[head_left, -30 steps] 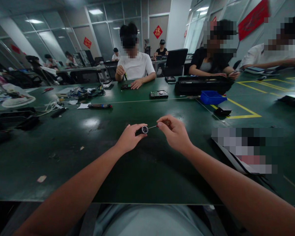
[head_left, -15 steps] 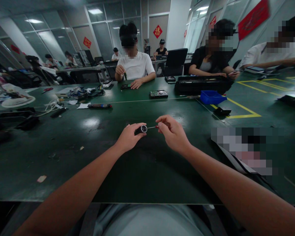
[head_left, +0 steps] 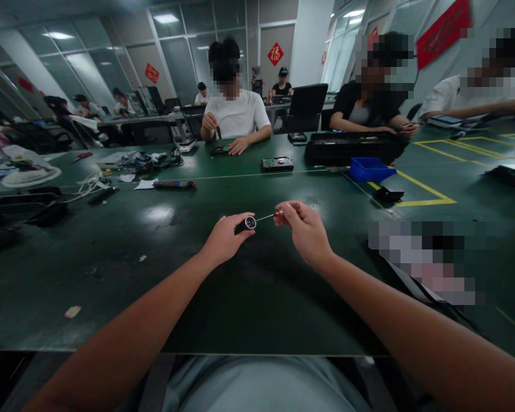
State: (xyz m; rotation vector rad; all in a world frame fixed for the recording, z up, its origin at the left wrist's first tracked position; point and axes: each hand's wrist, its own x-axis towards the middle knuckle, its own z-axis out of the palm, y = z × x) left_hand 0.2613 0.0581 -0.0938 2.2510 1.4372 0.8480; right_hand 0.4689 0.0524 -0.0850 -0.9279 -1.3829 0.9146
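My left hand [head_left: 224,239] is closed around a short black cylinder [head_left: 245,225] whose round, silver-rimmed end faces me; its exact kind I cannot make out. In my right hand [head_left: 304,226] a small screwdriver with a red handle [head_left: 278,214] is pinched between thumb and fingers. Its thin metal shaft [head_left: 264,218] points left and slightly down, and the tip reaches the rim of the cylinder's end. Whether the tip is inside or only touching it, I cannot tell. Both hands are above the green table [head_left: 257,309].
Ahead lie a hard drive [head_left: 277,164], a dark electric screwdriver [head_left: 174,185], a blue bin [head_left: 371,170] and a long black case [head_left: 355,149]. Cables and parts [head_left: 141,162] clutter the left. A blurred-out flat item [head_left: 416,263] lies by my right forearm. A person [head_left: 236,114] works opposite.
My right hand has shifted slightly up, its fingers rolled further around the screwdriver handle, and the shaft is now more slanted. The left hand and the cylinder have hardly moved.
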